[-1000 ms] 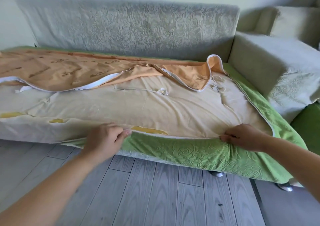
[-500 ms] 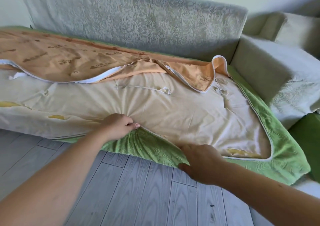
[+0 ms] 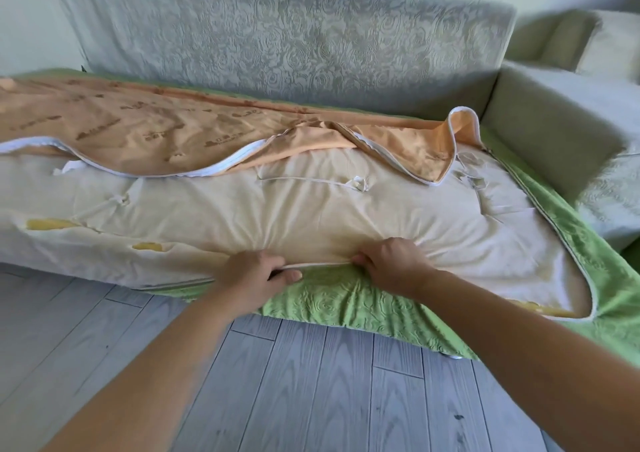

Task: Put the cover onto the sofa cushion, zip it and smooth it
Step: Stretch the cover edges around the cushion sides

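- The sofa's backrest (image 3: 277, 43) and armrest (image 3: 554, 133) wear a pale grey-green fabric with a raised rose pattern. They wall in the seat on two sides, so the work has to be done from the open front.
- The sofa cushion (image 3: 311, 216) lies lengthwise on the seat. It is a long, soft slab in a thin, creased cream casing, and its front edge overhangs the grey plank floor (image 3: 311, 382).
- The cover (image 3: 346, 299) is quilted green outside, with a swirled relief. It lies spread under the cushion and wraps up round the right end, which looks the farthest dressed. The left front is bare.
- The cover's upper half, smooth orange lining (image 3: 173, 129) with brown printing, is thrown back toward the backrest, probably to keep the opening wide while the lower half is seated.
- A white zip tape (image 3: 214, 171) runs along the orange flap's wavy edge, unjoined. Zipping and smoothing are not yet begun.
- The left hand (image 3: 252, 275) and right hand (image 3: 391, 264) sit close together at the front edge. Both have curled fingers gripping the cover's white-piped rim, apparently drawing it up over the cushion's side. Creases fan out from the grips.
- Thin cream ties (image 3: 356, 184) lie loose on the casing.
- Yellow foam (image 3: 48, 223) shows through gaps at the left. I cannot tell whether these are tears or openings.
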